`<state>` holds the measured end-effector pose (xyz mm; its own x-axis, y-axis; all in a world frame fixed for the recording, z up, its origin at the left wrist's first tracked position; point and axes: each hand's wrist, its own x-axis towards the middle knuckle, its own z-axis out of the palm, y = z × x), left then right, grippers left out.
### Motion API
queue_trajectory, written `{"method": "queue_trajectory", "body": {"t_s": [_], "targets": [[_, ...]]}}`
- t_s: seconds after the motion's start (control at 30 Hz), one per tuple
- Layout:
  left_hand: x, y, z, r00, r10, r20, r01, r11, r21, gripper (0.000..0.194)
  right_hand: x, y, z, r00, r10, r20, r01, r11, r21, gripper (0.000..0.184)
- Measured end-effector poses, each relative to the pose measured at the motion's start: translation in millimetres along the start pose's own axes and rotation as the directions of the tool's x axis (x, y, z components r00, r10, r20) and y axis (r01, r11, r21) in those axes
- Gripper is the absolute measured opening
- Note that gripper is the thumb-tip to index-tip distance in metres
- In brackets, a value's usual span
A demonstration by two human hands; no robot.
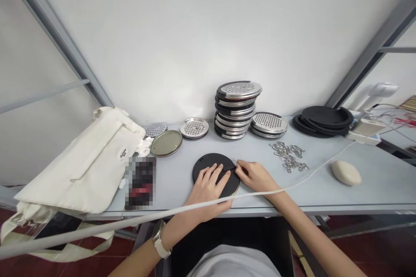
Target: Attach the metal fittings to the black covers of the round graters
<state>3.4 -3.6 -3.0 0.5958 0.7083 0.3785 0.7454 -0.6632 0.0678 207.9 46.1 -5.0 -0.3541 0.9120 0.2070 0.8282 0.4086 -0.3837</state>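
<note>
Near the front edge of the tabletop (373, 190) lies a black round disc (211, 164) with a metal rim. The left hand (208, 186) rests flat on it, fingers spread, gripping nothing. The right hand (256, 176) pinches a small metal clip (234, 162) at the disc's right rim. The disc looks thin, stiff and light; its rim seems the best hold.

Bright even light from above, soft shadows under hands, pic sharp near fingers, edges bent w/ wide lens, blurred square left of fingers.
</note>
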Motion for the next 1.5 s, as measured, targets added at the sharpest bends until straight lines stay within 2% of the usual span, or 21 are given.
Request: {"method": "queue_trajectory", "body": {"t_s": [0.93, 1.27, 1.5], "targets": [[-0.6, -0.7, 1.6, 1.0, 0.009, -0.01, -0.009, 1.0, -0.002, 0.06, 0.9, -0.1, -0.3, 1.0, 0.001, -0.005, -0.001, 1.0, 0.008, 0.026], [-0.4, 0.3, 2.1, 1.0, 0.007, -0.028, -0.007, 1.0, 0.001, 0.06, 0.4, -1.9, -0.5, 1.0, -0.029, 0.004, 0.029, 0.996, 0.083, 0.038], [-0.3, 0.3, 2.6, 1.0, 0.004, -0.02, -0.004, 1.0, -0.003, 0.061, 0.2, -4.5, -0.4, 0.999, -0.029, -0.019, 0.03, 0.998, 0.054, 0.032]]}}
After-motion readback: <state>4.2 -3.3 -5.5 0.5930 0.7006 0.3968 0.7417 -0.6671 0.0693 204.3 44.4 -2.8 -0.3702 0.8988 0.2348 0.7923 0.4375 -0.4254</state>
